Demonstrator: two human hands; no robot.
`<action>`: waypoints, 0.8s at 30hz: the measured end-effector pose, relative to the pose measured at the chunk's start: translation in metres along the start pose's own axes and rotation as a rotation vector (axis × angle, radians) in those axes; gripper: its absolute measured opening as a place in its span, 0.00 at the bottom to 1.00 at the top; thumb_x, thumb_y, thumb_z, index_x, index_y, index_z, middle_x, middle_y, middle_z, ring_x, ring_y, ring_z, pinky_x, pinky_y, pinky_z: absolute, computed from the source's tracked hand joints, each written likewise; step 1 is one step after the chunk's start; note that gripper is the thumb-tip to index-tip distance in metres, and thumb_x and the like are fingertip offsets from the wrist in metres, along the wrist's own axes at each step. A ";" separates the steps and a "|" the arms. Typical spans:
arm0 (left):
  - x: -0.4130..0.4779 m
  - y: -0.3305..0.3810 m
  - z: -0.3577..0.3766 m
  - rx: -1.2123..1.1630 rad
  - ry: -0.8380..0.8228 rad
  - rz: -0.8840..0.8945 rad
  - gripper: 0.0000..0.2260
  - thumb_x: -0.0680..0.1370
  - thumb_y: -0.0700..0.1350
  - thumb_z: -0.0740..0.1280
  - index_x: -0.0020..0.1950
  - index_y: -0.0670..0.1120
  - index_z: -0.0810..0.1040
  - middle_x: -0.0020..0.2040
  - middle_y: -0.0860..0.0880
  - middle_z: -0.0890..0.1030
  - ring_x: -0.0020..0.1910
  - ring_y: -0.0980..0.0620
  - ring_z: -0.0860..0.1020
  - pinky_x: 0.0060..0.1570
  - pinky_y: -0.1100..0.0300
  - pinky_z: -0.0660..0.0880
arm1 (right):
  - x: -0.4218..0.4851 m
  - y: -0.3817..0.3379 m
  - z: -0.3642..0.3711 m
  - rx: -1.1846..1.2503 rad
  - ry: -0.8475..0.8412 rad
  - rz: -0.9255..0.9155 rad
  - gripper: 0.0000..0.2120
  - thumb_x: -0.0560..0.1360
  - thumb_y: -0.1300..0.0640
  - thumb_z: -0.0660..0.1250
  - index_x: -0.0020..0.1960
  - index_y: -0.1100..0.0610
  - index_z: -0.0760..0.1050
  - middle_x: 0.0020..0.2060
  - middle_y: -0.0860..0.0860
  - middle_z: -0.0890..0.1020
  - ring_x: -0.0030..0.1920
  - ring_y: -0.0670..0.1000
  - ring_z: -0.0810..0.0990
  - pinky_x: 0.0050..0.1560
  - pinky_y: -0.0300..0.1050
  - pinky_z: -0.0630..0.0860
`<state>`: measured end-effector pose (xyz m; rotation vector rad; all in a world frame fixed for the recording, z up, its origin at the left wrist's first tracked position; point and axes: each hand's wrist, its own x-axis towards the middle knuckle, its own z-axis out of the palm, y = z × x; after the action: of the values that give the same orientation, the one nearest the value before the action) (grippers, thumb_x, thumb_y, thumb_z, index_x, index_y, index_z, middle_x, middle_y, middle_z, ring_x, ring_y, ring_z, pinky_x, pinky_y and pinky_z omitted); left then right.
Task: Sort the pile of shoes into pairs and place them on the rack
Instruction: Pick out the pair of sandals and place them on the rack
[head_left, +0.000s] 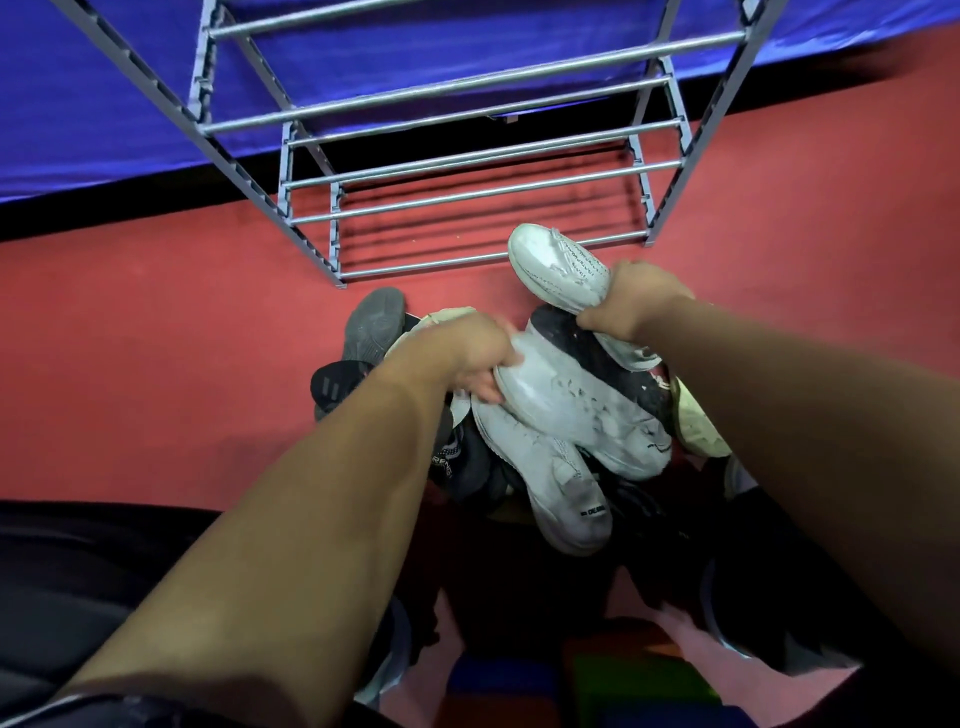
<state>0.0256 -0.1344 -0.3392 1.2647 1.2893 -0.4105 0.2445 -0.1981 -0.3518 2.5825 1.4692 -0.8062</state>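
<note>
A pile of shoes (519, 447) lies on the red floor in front of me, mixing white, grey and black sneakers. My right hand (636, 301) grips a white sneaker (556, 265) by its heel, toe pointing toward the rack. My left hand (467, 358) clutches the toe end of another white sneaker (576, 410) lying on top of the pile. A third white sneaker (550, 483) rests beneath it. The metal shoe rack (483, 192) stands just beyond the pile, its rails bare.
A grey sneaker (374, 322) and a black one (337, 384) lie at the pile's left edge. Blue fabric (104, 104) hangs behind the rack. Red floor (156, 338) spreads to the left. Dark cloth (78, 571) and coloured blocks (597, 686) sit near my legs.
</note>
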 end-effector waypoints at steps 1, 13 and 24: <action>-0.002 0.005 -0.007 -0.113 0.032 0.035 0.11 0.85 0.37 0.65 0.67 0.45 0.77 0.59 0.41 0.84 0.50 0.42 0.87 0.39 0.50 0.86 | -0.001 0.000 -0.001 0.009 -0.032 0.006 0.28 0.65 0.35 0.74 0.53 0.56 0.75 0.44 0.53 0.80 0.44 0.58 0.82 0.41 0.48 0.79; -0.018 0.018 -0.004 0.121 0.324 -0.018 0.09 0.83 0.38 0.62 0.57 0.36 0.80 0.41 0.39 0.85 0.36 0.42 0.85 0.39 0.49 0.86 | 0.000 0.011 -0.002 0.032 -0.048 0.167 0.22 0.73 0.38 0.72 0.47 0.57 0.79 0.40 0.54 0.80 0.44 0.59 0.83 0.45 0.50 0.80; 0.002 -0.025 0.015 -0.333 0.042 -0.099 0.23 0.86 0.55 0.63 0.74 0.40 0.71 0.59 0.35 0.84 0.56 0.40 0.86 0.56 0.46 0.84 | -0.004 0.003 0.016 0.014 -0.160 0.170 0.25 0.75 0.35 0.66 0.47 0.59 0.77 0.38 0.54 0.79 0.35 0.54 0.78 0.37 0.46 0.72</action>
<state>0.0123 -0.1551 -0.3553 0.9363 1.3945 -0.2274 0.2392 -0.2082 -0.3639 2.5415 1.1867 -0.9759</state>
